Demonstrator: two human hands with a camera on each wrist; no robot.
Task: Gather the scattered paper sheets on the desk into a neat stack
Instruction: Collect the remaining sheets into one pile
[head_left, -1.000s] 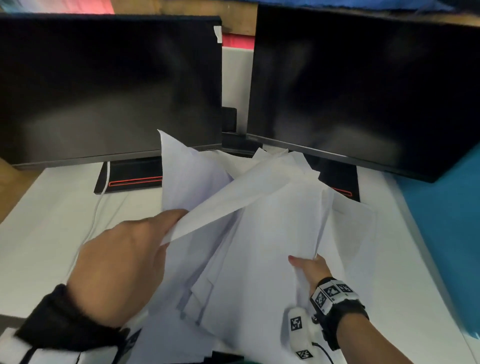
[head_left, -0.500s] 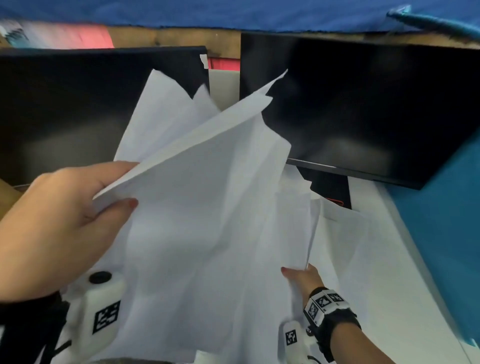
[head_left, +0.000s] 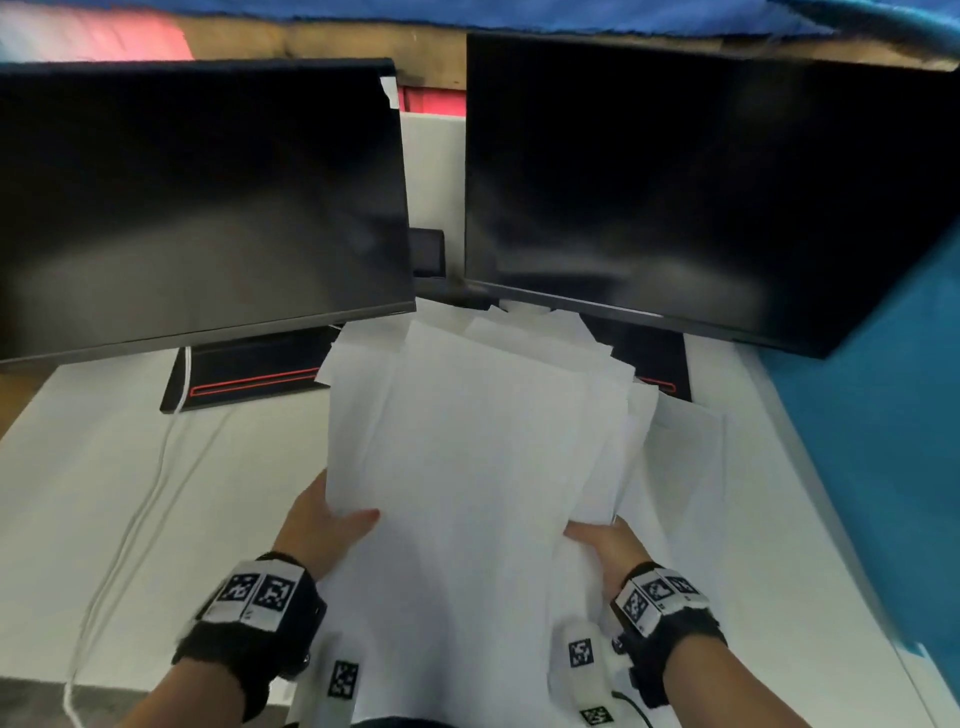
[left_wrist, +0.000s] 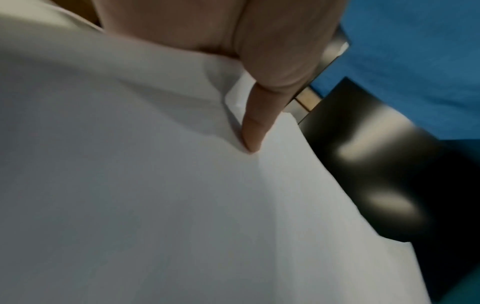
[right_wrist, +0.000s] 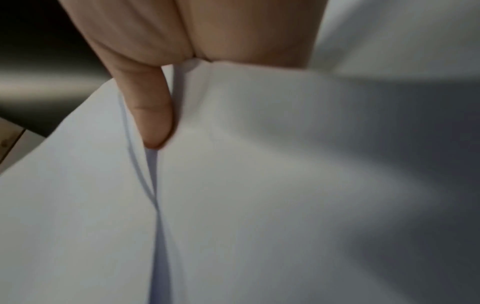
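A loose pile of white paper sheets (head_left: 483, 441) lies fanned on the white desk (head_left: 104, 493) between the two monitors and me. My left hand (head_left: 332, 525) pinches the pile's left near edge, thumb on top and fingers hidden beneath. My right hand (head_left: 597, 540) grips the right near edge the same way. In the left wrist view the thumb presses down on the paper sheets (left_wrist: 155, 195). In the right wrist view the thumb lies on the overlapping paper sheets (right_wrist: 259, 185). The far ends of the sheets are uneven and splay out to the right.
Two dark monitors (head_left: 197, 208) (head_left: 675, 192) stand at the back, with black bases (head_left: 249, 371) beneath them. A white cable (head_left: 130, 530) trails down the desk's left side. A blue partition (head_left: 883, 441) runs along the desk's right edge.
My left hand came down from high at the left to the pile's near left edge. The raised sheets have dropped flat onto the pile. The right hand stayed at the right edge.
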